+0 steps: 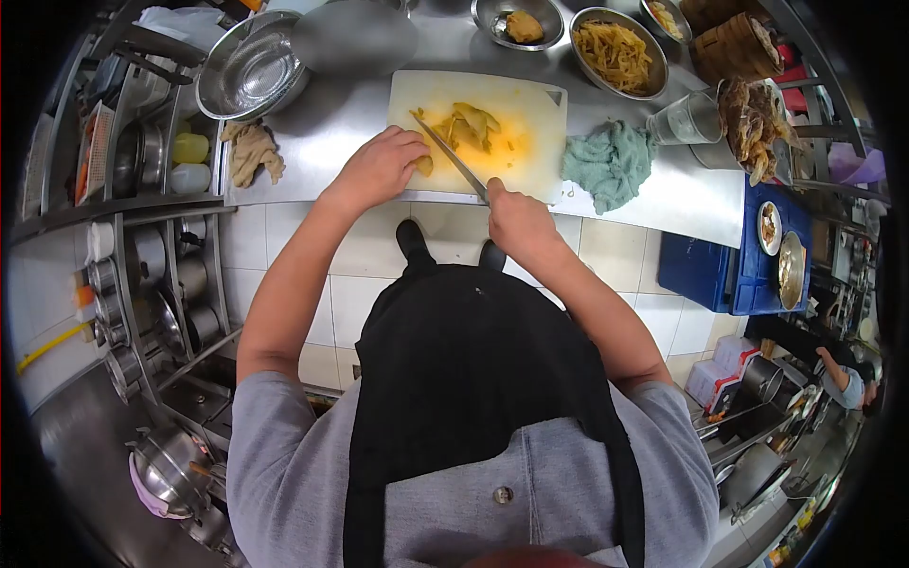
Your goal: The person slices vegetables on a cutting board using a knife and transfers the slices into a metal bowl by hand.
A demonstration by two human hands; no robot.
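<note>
My right hand (521,220) is wrapped around the handle of a kitchen knife (451,157). Its blade slants up and left across the white cutting board (538,178), beside the pile of cut yellow-green vegetable (470,126), which looks pickled. On the board's left side my left hand (383,168) has its fingers curled and closed over a yellow-green vegetable piece (424,166), mostly hidden under the fingertips. Yellow juice stains the board's middle. A crumpled green cloth (611,166) lies against the board's right edge.
Behind the board stand a bowl of shredded vegetable (614,59) and a bowl with one chunk (522,26). A metal strainer (254,71) and brown cloth (252,154) are at left. Right are a clear container (684,119), blue crate (696,270) and, farther off, another person (838,374).
</note>
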